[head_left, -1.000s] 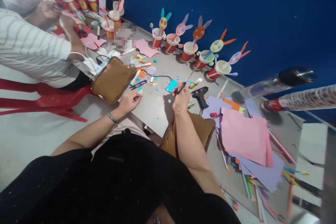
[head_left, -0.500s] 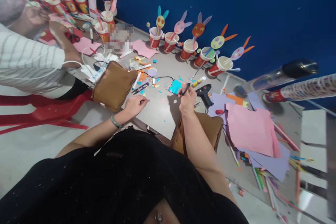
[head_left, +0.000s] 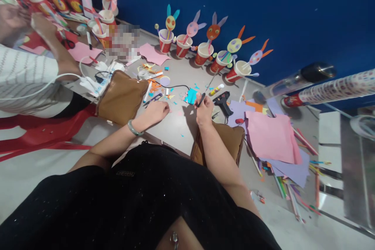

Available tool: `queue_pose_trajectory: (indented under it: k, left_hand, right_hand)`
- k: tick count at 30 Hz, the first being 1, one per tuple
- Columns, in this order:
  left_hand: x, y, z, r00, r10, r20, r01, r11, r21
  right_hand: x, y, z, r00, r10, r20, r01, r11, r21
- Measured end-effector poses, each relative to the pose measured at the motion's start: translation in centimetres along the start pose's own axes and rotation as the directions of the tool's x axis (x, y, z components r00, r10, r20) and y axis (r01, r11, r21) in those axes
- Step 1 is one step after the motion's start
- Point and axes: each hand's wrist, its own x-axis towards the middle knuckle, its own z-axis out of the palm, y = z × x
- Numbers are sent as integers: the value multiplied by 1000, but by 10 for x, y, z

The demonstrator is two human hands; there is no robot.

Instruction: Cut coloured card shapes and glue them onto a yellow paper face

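My right hand (head_left: 204, 111) is closed round the black handles of a pair of scissors (head_left: 201, 100), their thin blades pointing up and away. Just left of it a piece of bright blue paper (head_left: 191, 95) lies on the table (head_left: 178, 129). My left hand (head_left: 158, 111), a bracelet at its wrist, is closed over the table; anything in its fingers is too small or hidden to make out. Beyond that hand lie dark thread snips (head_left: 152, 100) among paper scraps. A black glue gun (head_left: 224, 103) and a yellow glue stick (head_left: 216, 90) are right of the scissors.
Red paper cups (head_left: 183, 47) with rabbit figures line the blue wall. Brown cushions (head_left: 121, 97) flank my hands. Pink paper (head_left: 272, 136) and a long stack of cups (head_left: 336, 88) lie right. At left, a co-worker's arm (head_left: 57, 49) reaches past a power strip (head_left: 99, 80).
The view has shifted, so most things sit further left. My left hand has moved nearer the right one, its fingers more curled. The scissors stay in my right hand.
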Motion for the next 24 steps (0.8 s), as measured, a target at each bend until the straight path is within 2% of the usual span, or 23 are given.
queue_pose_trajectory:
  k: [2, 4, 6, 8, 9, 10, 12, 15, 20, 24]
  left_hand:
    - [-5, 4, -2, 999, -16, -32, 17, 999, 48]
    - [-11, 9, 2, 998, 22, -59, -16, 994, 109]
    - [-17, 15, 14, 980, 191, -53, -176, 961, 213]
    - [-21, 20, 31, 916, 401, -17, -385, 889, 250]
    - [-23, 21, 40, 875, 484, 36, -476, 842, 254]
    - [-24, 22, 48, 854, 515, 75, -515, 817, 258]
    - [-26, 19, 60, 862, 497, 99, -503, 818, 278]
    - [-29, 8, 63, 875, 471, 111, -481, 825, 297]
    - [-45, -16, 47, 904, 408, 130, -428, 857, 286]
    - [-48, -22, 22, 930, 351, 111, -368, 898, 240]
  right_hand:
    - [0, 0, 0, 1000, -4, -4, 4, 1000, 26]
    - [0, 0, -1, 1000, -3, -8, 3, 999, 41]
    - [-1, -1, -1, 1000, 1, -3, -1, 999, 43]
    - [-1, -2, 0, 1000, -4, 2, 4, 999, 40]
    - [-2, -2, 0, 1000, -9, 4, 8, 999, 36]
    - [-3, -3, 0, 1000, -11, 4, 11, 999, 32]
    - [-4, -5, 0, 1000, -9, 2, 9, 999, 30]
    - [-4, -6, 0, 1000, -22, -5, 23, 1000, 22]
    - [-2, -4, 0, 999, -36, -15, 35, 998, -55]
    - [-2, -5, 0, 998, -65, -25, 64, 997, -33]
